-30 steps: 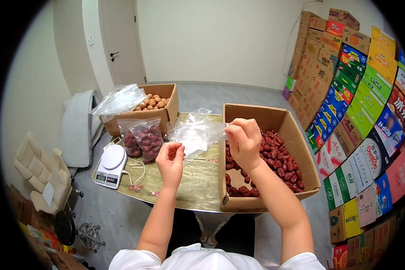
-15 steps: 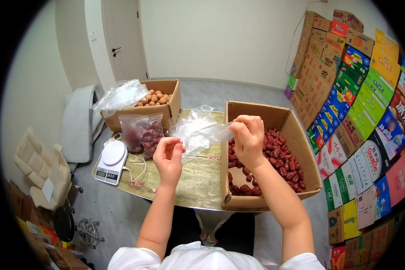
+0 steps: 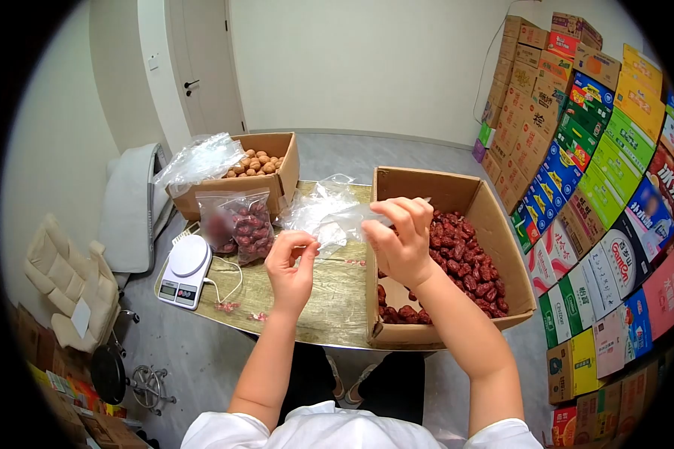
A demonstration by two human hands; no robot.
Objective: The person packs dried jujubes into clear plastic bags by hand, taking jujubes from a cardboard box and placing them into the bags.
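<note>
A clear plastic bag (image 3: 346,226) stretches in front of me, its right end pinched between the thumb and fingers of my right hand (image 3: 404,238). That hand is over the left edge of the box of red dates. My left hand (image 3: 290,271) is lower, over the table, its thumb and curled fingers closed near the bag's left side. Whether a bit of film is between those fingertips is hard to see. Behind both hands lies a pile of clear plastic bags (image 3: 314,203). The red dates (image 3: 468,262) fill part of the open cardboard box (image 3: 494,217).
Filled bags of dates (image 3: 253,228) stand left of the pile, beside a white kitchen scale (image 3: 187,263) with a cable. Farther back is a box of walnuts (image 3: 258,163) with plastic bags (image 3: 206,161) over its side. Stacked cartons (image 3: 577,224) line the right wall.
My right hand has moved left and slightly down with the bag. My left hand has shifted slightly right, so the two hands are closer together.
</note>
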